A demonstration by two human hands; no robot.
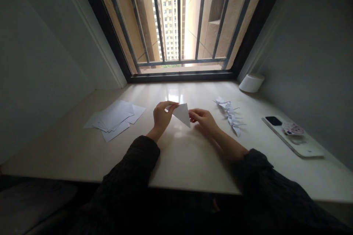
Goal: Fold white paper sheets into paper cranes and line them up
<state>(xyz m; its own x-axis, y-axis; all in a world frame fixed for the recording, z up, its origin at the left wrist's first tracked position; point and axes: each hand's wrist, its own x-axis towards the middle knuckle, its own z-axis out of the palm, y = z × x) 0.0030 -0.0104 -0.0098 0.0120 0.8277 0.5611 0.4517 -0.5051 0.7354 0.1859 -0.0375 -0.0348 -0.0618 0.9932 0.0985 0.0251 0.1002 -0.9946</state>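
Observation:
A white sheet of paper [182, 114], folded into a triangle, is held up a little above the pale sill in the middle of the view. My left hand [163, 114] pinches its upper left corner between thumb and fingers. At the right edge of the paper, my right hand [202, 118] has its fingers closed on the side. One point of the triangle hangs downward between the two hands. The fingertips of my right hand are partly hidden behind the edge.
Loose white paper sheets [117, 115] lie overlapping on the left. A row of folded paper cranes [228, 112] sits to the right. Farther right lies a phone [292, 136] with a grip on its back. A white cylindrical object [251, 82] stands near the window [179, 29].

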